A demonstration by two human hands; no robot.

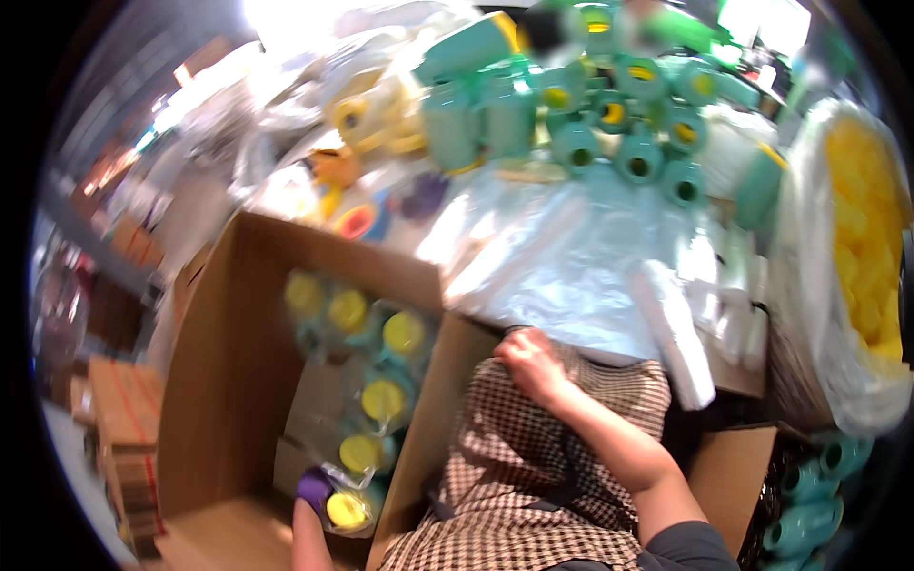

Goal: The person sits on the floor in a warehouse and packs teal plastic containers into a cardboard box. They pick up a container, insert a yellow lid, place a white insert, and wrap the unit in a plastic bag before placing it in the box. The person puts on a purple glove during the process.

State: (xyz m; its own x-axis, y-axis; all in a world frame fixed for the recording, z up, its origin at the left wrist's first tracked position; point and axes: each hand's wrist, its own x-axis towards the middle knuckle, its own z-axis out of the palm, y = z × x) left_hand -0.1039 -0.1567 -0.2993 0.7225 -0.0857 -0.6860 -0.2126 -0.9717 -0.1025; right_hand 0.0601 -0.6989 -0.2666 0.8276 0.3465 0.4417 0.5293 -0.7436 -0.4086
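Down at 7 o'clock, your left hand (312, 490) fingers pinch a light, slippery bagged toy (347, 504) in the cardboard box (219, 381); grab the slack plastic. Right hand (530, 366) fingers curl against your apron (514, 476).

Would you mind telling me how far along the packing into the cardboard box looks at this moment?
Done: several bagged teal-and-yellow pieces already lie in the open cardboard box. In hand: the left hand, in a purple glove, is down in the box at the nearest bagged piece; the right hand rests against the checked apron. Left: many unbagged teal pieces and clear bags remain on the table.
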